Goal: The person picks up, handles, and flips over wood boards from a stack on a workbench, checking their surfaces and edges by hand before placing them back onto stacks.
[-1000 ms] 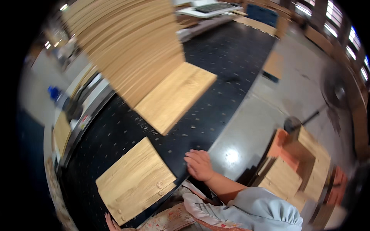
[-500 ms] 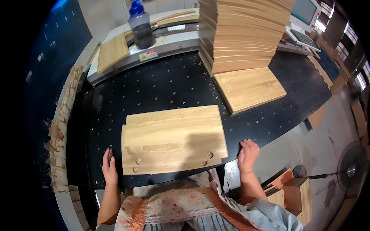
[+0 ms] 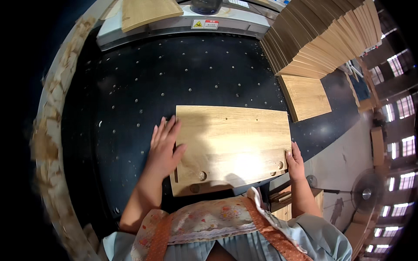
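Two wood-grain boards lie one on another, slightly offset, on the black table in front of me. The upper wooden board (image 3: 235,139) has two small holes near its far edge and round recesses near its front corners. The lower wooden board (image 3: 213,188) shows along the front, with round recesses there too. My left hand (image 3: 163,148) lies at the left edge, fingers spread, thumb over the upper board. At the right edge my right hand (image 3: 295,163) grips the boards, thumb on top and fingers along the side; some fingers are hidden.
A tall, leaning stack of boards (image 3: 322,39) stands at the far right, with a single panel (image 3: 307,98) jutting from its base. Across the back runs a grey machine beam (image 3: 174,28) with a warning label, a board and a bottle on it. A fan (image 3: 366,192) stands at right.
Both hands, earlier apart from the boards, have come in to their left and right edges. The view has shifted, and the small holes in the upper board now show.
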Motion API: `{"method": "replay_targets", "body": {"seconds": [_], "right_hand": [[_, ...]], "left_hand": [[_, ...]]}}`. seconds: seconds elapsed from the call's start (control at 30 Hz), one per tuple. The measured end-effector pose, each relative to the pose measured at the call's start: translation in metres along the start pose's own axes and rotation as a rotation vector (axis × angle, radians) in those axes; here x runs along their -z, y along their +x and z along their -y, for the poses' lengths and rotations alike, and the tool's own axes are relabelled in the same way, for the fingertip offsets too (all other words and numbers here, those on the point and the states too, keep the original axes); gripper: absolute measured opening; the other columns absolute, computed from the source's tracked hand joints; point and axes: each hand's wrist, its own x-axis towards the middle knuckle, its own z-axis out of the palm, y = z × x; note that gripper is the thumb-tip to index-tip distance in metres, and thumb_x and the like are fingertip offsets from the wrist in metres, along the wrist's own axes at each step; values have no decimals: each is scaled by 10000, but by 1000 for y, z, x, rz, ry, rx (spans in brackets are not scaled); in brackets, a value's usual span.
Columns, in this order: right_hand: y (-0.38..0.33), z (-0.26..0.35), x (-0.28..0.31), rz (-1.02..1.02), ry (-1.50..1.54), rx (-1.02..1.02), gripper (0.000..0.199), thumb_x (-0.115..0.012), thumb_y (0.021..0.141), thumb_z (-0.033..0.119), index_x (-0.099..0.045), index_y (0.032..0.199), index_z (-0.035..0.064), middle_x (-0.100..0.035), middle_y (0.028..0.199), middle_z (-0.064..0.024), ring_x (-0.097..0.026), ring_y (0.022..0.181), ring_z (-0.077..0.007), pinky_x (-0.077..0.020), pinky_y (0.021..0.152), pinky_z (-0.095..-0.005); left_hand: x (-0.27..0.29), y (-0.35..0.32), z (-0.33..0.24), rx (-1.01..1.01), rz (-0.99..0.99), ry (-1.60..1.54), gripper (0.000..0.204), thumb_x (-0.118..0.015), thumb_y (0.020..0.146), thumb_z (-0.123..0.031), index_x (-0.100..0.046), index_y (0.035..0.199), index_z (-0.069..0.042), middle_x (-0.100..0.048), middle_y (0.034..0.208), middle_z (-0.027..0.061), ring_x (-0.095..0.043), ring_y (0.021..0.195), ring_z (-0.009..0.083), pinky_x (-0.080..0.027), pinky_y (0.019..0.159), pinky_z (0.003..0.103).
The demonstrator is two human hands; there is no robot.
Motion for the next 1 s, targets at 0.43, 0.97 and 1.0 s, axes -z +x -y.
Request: {"method": "replay_targets", "body": {"seconds": [0.43,0.97,1.0], "right_hand": [[-5,9,13,180,190,-161,489,-636,818,243,-524,1276,116,-321,1459,-76,-57,1408,-286,59,1092,-453],[-17,11,11,142,231,64,598,-643,797,312,-445,1335,142,-476,1344,-74,-297,1343,-188,10,1110,-465],[-19,11,15,177,249,92,646,-667,773,324,-428,1345,141,-473,1345,-81,-301,1340,-192,10,1113,-469]], "left_hand": [[17,2,12,-35,-70,-447,510,-579,696,56,-504,1194,-20,-345,1355,203,-276,1325,379,-266,1067,440],[-11,17,14,164,-291,-799,536,-530,831,-21,-351,1336,-54,-461,1233,166,-432,1179,229,-331,994,314],[-8,19,-2,186,-264,-824,564,-526,835,-26,-331,1363,-63,-446,1265,171,-430,1185,234,-335,994,314]]}}
